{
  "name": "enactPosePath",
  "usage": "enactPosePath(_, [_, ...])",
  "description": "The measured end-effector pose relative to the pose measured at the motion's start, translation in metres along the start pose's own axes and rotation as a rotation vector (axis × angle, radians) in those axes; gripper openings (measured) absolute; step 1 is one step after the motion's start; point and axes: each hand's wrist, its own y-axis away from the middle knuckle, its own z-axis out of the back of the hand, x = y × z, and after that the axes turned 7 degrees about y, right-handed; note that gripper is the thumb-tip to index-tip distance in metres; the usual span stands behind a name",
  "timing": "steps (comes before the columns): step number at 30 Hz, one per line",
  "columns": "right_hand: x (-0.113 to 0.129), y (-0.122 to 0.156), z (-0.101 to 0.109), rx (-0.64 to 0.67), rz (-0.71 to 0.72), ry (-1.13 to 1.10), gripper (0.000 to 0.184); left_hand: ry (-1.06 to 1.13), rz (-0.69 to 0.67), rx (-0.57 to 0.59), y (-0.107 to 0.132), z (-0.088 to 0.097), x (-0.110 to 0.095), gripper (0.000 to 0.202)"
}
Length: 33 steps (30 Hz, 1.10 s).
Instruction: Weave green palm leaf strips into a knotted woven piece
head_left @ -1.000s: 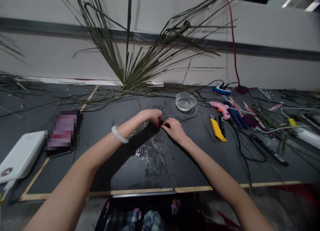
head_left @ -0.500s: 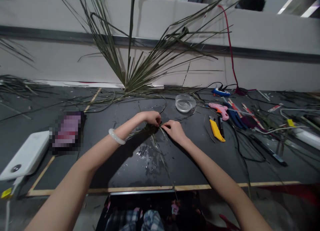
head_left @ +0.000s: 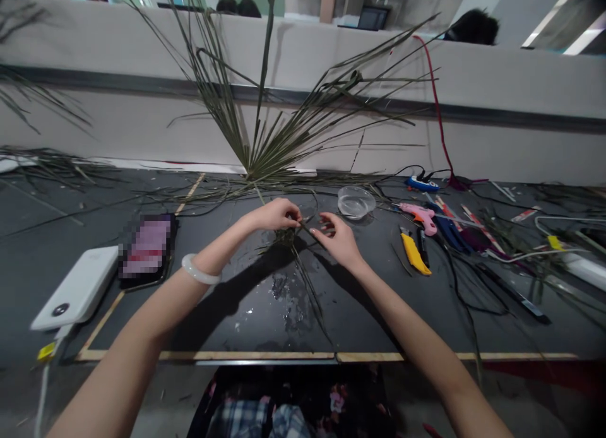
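My left hand (head_left: pixel 274 214), with a pale bangle (head_left: pixel 199 269) on its wrist, is closed over a small dark knot of woven palm strips (head_left: pixel 285 237) on the black tabletop (head_left: pixel 255 318). Long thin strips trail from the knot toward me. My right hand (head_left: pixel 339 239) lies just to the right with its fingers apart, their tips close to a strip end, and it holds nothing. The underside of the knot is hidden by my left fingers.
A large palm frond (head_left: pixel 255 135) leans against the pale wall behind the table. To the right lie a glass bowl of water (head_left: pixel 355 202), a pink glue gun (head_left: pixel 419 217), a yellow utility knife (head_left: pixel 415 254) and tangled strips. A blurred phone (head_left: pixel 149 247) and a white power bank (head_left: pixel 76 290) lie left.
My right fingers have come away from the knot and spread apart. The whole scene sits lower in the view, as my head has tilted up.
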Motion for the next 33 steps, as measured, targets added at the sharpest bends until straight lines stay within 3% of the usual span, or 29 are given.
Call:
enactPosePath(2, [0.008, 0.0, 0.005, -0.066, -0.025, -0.023, 0.059, 0.025, 0.0, -0.066, 0.007, 0.01, -0.003, 0.018])
enactPosePath(5, [0.024, 0.005, 0.013, -0.102, -0.001, 0.011, 0.065, 0.033, -0.003, -0.174, 0.016, 0.023, -0.009, 0.021])
enactPosePath(11, [0.058, 0.013, 0.028, 0.007, 0.251, 0.298, 0.07, 0.029, -0.105, -0.464, 0.03, 0.042, -0.029, 0.019])
enactPosePath(18, [0.092, -0.025, 0.051, -0.053, 0.385, 0.469, 0.037, -0.2, -0.345, -0.735, 0.035, 0.053, -0.054, 0.017])
enactPosePath(21, [0.103, -0.042, 0.058, -0.063, 0.441, 0.475, 0.033, -0.28, -0.406, -0.817, 0.032, 0.054, -0.061, 0.018])
enactPosePath(27, [0.112, -0.041, 0.06, 0.004, 0.51, 0.68, 0.032, -0.387, -0.56, -0.924, 0.033, 0.04, -0.058, 0.02])
enactPosePath(31, [0.099, -0.016, 0.056, 0.076, 0.578, 0.82, 0.036, -0.555, -0.59, -0.933, 0.046, 0.009, -0.047, 0.016])
enactPosePath(33, [0.087, -0.003, 0.051, 0.099, 0.591, 0.87, 0.037, -0.613, -0.567, -0.848, 0.052, -0.009, -0.04, 0.015])
